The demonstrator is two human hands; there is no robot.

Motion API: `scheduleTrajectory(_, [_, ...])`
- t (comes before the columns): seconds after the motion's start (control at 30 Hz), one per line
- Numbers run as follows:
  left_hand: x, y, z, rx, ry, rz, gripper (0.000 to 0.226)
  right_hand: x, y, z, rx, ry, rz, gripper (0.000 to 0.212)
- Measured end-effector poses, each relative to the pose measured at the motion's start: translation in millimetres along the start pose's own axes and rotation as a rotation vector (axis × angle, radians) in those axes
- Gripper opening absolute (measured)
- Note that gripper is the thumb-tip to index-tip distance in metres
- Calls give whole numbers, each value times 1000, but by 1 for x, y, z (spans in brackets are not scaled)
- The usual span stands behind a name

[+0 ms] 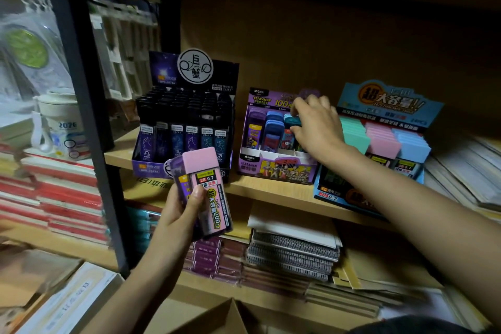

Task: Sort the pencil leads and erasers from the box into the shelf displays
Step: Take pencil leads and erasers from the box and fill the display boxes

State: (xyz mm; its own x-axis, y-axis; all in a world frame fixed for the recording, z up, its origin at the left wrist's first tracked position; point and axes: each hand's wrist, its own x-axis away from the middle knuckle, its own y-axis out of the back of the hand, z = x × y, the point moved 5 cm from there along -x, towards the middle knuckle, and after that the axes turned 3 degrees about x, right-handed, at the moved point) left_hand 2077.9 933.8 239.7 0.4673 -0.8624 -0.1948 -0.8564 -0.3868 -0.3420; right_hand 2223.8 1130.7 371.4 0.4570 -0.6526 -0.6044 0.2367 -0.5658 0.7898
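The light wooden shelf board (271, 192) carries three displays, and the main risks follow from how they sit. The largest, a blue cardboard display (390, 106) of mint, pink and pale-blue capped cases at three o'clock, overhangs the board's front edge. The right forearm crosses just above it, so a careless pull back could drag it off. The black-and-violet constellation display (187, 122) at ten o'clock is packed tight and looks safe. The purple cartoon-printed display (276, 168) near the centre has loose, leaning cases, so pushing one in could topple its neighbours. A brown cardboard box flap (217, 317) shows at six o'clock. The right hand (317, 125) reaches into the purple display with its fingertips pinched on a teal-capped lead case (294, 120) in the back row. The left hand (179, 214), at seven o'clock, grips two cases stacked: a pink-capped lead case (208, 190) in front and a purple translucent case (176, 171) behind. The thumb presses only the pink one, so the rear case could slip out and drop.
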Motion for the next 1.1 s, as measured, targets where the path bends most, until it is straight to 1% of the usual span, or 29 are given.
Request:
scheduleTrajectory(0.07, [1,0,-1,4,1,4,30,2,6,3,-22,2,0,30])
scheduleTrajectory(0.13, [2,0,-2,4,2,-1,29,11,17,12,-97,45,-75,23])
scheduleTrajectory(0.2, [3,1,-3,1,5,-2,29,28,29,29,-230,118,-155,15])
scheduleTrajectory(0.23, [3,1,-2,-3,10,3,30,39,32,39,-339,138,-142,12])
scheduleTrajectory(0.27, [4,0,-2,-5,15,11,30,50,30,50,-487,138,-72,10])
scheduleTrajectory(0.33, [5,-2,-2,-8,22,26,32,71,19,73,-824,68,192,11])
scheduleTrajectory(0.4, [7,-5,-1,-16,41,48,34,85,6,93,-1079,-34,436,14])
scheduleTrajectory(0.43, [8,-6,0,-16,56,66,34,90,1,99,-1154,-60,510,12])
scheduleTrajectory(0.5, [9,-8,0,-21,75,87,34,94,-3,103,-1264,-87,573,7])
scheduleTrajectory(0.63, [9,-9,-5,-49,24,44,29,96,-8,100,-1371,-150,614,6])
scheduleTrajectory(0.73, [10,-9,-6,-69,2,16,23,94,-8,93,-1402,-195,603,6])
scheduleTrajectory(0.8, [11,-9,-6,-85,-6,13,22,91,-3,78,-1422,-231,558,5])
scheduleTrajectory(0.87, [12,-8,-7,-78,-7,12,23,85,4,60,-1401,-226,504,4])
scheduleTrajectory(0.93, [12,-12,-7,-72,2,39,28,81,13,40,-1323,-161,435,4])
scheduleTrajectory(1.0, [12,-19,-4,-93,-6,64,26,82,18,21,-1275,-119,359,9])
scheduleTrajectory(1.1, [16,-33,2,-129,-6,124,24,94,16,-9,-1261,-167,279,9])
